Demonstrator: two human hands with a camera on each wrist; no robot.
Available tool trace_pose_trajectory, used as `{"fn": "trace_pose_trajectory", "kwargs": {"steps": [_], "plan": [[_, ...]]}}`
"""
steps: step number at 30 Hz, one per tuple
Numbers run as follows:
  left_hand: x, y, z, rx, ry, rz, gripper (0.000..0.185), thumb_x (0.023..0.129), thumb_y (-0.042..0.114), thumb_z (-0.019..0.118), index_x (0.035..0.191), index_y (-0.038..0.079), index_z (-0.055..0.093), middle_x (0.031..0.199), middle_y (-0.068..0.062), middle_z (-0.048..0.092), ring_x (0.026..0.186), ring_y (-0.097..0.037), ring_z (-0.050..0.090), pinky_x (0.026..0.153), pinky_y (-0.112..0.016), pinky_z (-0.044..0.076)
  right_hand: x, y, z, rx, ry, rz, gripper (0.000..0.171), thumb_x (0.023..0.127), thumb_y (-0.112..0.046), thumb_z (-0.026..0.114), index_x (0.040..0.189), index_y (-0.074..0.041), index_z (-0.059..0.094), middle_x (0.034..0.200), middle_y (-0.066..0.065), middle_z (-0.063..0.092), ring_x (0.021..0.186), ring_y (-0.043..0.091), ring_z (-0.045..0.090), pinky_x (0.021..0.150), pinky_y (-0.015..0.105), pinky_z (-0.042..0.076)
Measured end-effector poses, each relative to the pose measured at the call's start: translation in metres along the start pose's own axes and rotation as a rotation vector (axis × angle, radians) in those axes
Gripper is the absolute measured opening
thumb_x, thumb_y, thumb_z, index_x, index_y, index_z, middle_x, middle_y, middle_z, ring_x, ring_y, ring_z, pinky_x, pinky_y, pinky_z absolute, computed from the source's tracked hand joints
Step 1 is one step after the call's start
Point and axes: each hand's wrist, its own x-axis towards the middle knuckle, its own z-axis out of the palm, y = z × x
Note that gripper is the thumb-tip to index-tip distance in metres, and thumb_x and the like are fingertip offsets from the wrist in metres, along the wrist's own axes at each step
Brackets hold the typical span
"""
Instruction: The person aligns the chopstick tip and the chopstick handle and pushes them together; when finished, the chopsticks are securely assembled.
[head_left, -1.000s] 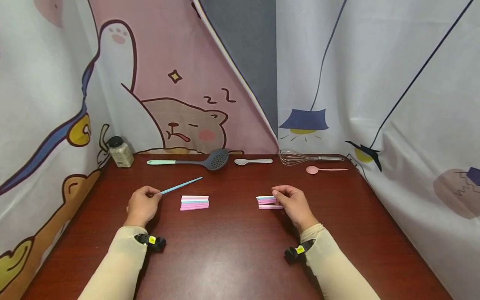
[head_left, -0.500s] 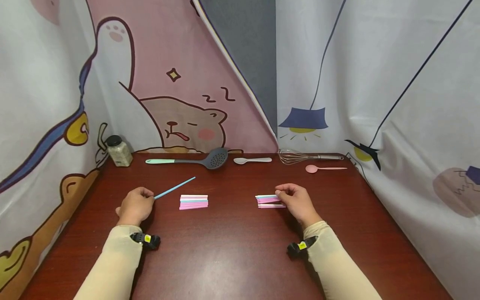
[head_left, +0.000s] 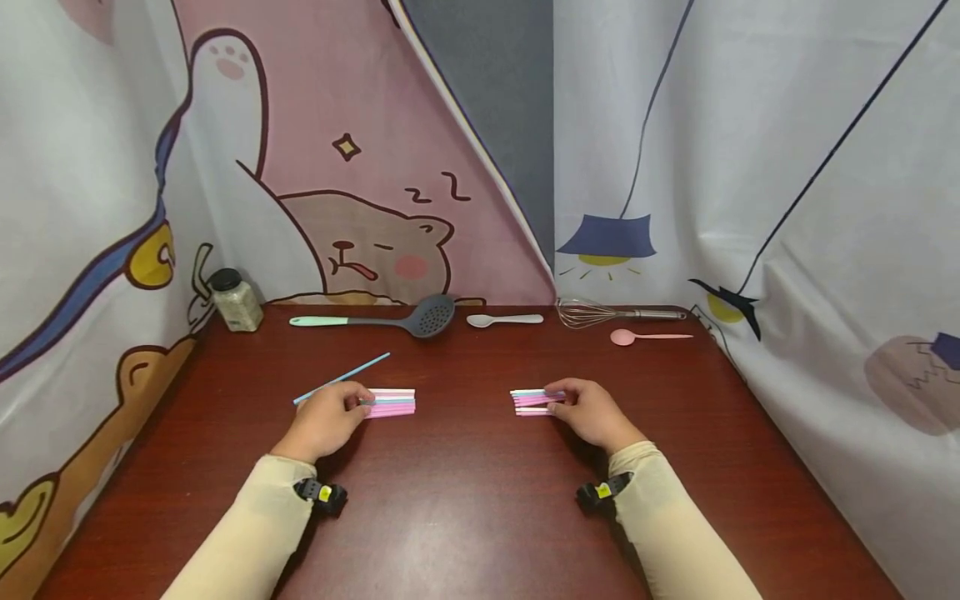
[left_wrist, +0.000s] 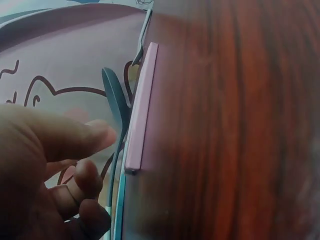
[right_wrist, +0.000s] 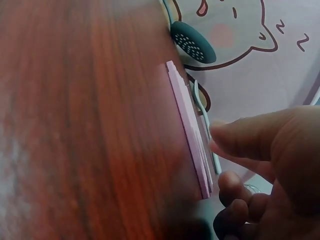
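My left hand (head_left: 322,421) hovers at the left end of the left row of thin pink, white and blue sticks (head_left: 393,403), its thumb and fingers parted. In the left wrist view, a gap shows between the thumb and the pink stick (left_wrist: 143,112). Behind that hand, a longer light blue stick (head_left: 360,367) lies slanted on the table. Over the right end of a similar row of sticks (head_left: 528,400), my right hand (head_left: 592,412) has its fingers loosely bent and the thumb apart. Nothing shows between them in the right wrist view, beside the pink row (right_wrist: 187,127).
Along the table's back edge lie a slotted skimmer (head_left: 431,317), a white spoon (head_left: 506,320) and a whisk (head_left: 592,314). A pink spoon (head_left: 622,337) is just in front of the whisk. A black-lidded jar (head_left: 238,304) stands at the back left corner.
My left hand has let go of the light blue stick after shifting it left, and has moved right to the left row. The right hand stays over its row, its thumb and fingers now wider apart.
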Motion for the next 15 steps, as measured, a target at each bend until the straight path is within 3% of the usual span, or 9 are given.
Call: {"fn": "trace_pose_trajectory", "kwargs": {"steps": [6, 15], "plan": [[-0.0014, 0.005, 0.0017, 0.019, -0.04, -0.004, 0.017, 0.097, 0.014, 0.074, 0.114, 0.014, 0.077, 0.085, 0.0, 0.063, 0.08, -0.016, 0.057, 0.078, -0.044, 0.035, -0.0003, 0.0038, 0.0022, -0.041, -0.014, -0.003, 0.024, 0.093, -0.008, 0.078, 0.117, -0.006, 0.076, 0.078, 0.004, 0.058, 0.074, 0.017, 0.051, 0.068, 0.031, 0.042], [0.0015, -0.0048, 0.0046, 0.045, -0.021, 0.001, 0.016, 0.097, 0.014, 0.074, 0.113, 0.015, 0.075, 0.083, 0.001, 0.06, 0.075, -0.014, 0.055, 0.076, -0.043, 0.035, 0.002, 0.0054, 0.0036, -0.05, -0.012, -0.013, 0.022, 0.094, -0.009, 0.078, 0.115, -0.008, 0.076, 0.08, 0.004, 0.06, 0.075, 0.018, 0.053, 0.07, 0.034, 0.043]]}}
